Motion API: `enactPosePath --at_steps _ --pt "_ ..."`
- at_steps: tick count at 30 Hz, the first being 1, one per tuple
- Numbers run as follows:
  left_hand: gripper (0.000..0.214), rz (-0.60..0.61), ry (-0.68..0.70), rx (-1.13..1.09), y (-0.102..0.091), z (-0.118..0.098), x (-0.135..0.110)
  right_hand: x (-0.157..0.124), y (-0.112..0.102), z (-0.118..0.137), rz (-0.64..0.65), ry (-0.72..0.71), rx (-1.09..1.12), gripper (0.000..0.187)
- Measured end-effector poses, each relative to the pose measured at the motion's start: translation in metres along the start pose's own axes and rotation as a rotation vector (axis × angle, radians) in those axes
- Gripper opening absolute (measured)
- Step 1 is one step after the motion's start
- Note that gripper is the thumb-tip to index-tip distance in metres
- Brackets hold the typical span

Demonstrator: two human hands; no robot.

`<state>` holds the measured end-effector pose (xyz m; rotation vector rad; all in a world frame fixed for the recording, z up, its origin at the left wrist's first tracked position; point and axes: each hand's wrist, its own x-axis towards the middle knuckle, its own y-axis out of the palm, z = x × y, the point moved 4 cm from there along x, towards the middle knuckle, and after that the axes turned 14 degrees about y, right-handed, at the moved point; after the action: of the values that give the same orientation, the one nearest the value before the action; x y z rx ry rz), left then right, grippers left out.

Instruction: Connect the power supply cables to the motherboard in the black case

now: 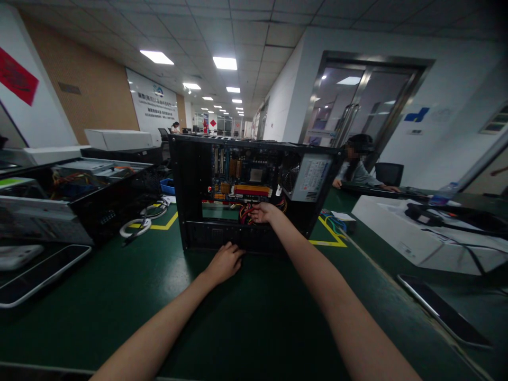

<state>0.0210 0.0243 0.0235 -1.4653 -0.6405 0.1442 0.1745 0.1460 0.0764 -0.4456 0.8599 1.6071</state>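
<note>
A black computer case (180, 185) stands on the green table with its open side facing me. Inside it I see a motherboard (242, 164) with red and yellow memory slots (252, 190), and a silver power supply (313, 177) at the upper right. My right hand (263, 212) reaches into the lower part of the case, its fingers closed round a bundle of coloured power cables (245, 213). Against the front lower edge of the case rests my left hand (226, 262), fingers stretched out and slightly bent, with nothing visible in it.
Another opened computer case (115, 201) stands at the left, near a coiled white cable (137, 227) and a dark flat panel (43, 275). At the right are a white box (397, 233), a black flat device (442, 309) and bundled cables (335, 222). A person (359, 164) sits beyond.
</note>
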Motion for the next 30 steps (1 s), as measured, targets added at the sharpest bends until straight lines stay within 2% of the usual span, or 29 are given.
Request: enactPosePath --at_steps 30 --pt "0.03 -0.013 0.01 0.025 0.0036 0.0022 0.0003 -0.0049 -0.0006 -0.0014 -0.057 -0.027 -0.031 0.016"
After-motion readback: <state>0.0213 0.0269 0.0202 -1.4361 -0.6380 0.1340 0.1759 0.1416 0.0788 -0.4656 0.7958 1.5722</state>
